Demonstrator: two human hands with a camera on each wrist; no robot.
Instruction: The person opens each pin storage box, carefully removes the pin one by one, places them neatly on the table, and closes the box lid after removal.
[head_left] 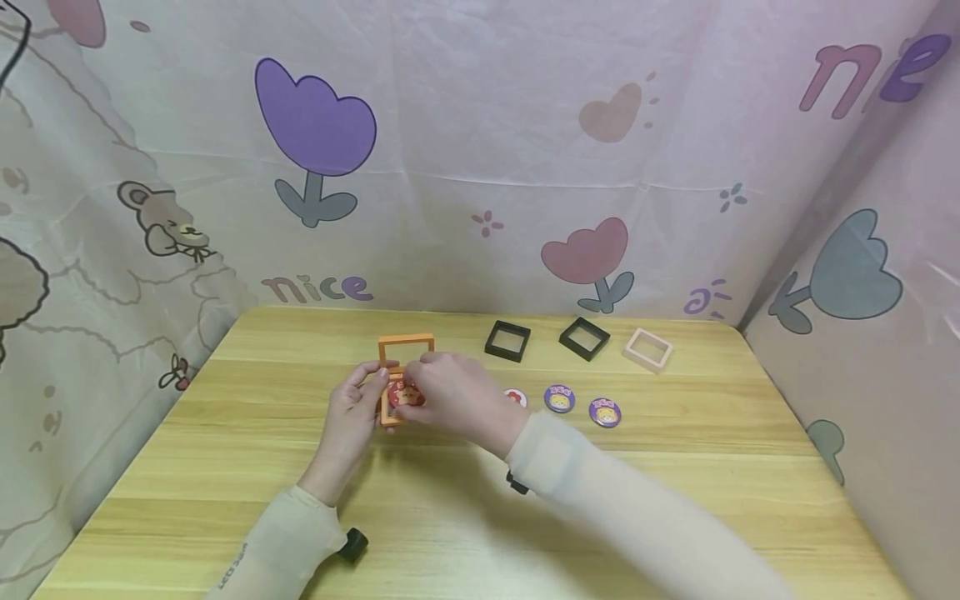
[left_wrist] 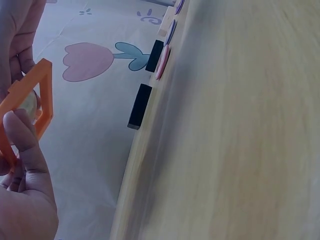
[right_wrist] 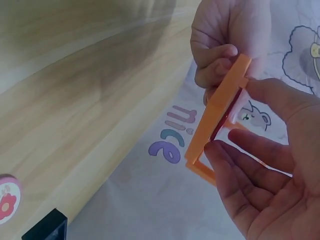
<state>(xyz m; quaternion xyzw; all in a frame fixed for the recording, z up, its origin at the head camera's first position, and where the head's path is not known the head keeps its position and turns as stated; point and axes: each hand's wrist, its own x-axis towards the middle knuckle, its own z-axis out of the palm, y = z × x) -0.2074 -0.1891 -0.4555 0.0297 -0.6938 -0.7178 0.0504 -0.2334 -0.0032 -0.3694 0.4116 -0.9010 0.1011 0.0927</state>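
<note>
My left hand grips a hinged orange display frame by its left side, above the table. The frame is unfolded, with one half standing up behind the other. A round red badge with a cartoon figure lies against the film of the nearer half. My right hand pinches this badge by its edges, between thumb and fingers. In the right wrist view the badge shows only as a thin red edge beside the orange frame. Fingers partly cover it in the head view.
Two black frames and a pale pink frame lie along the back right. Before them lie two purple badges and a white badge with a red flower, partly hidden by my right hand. A patterned curtain borders the table.
</note>
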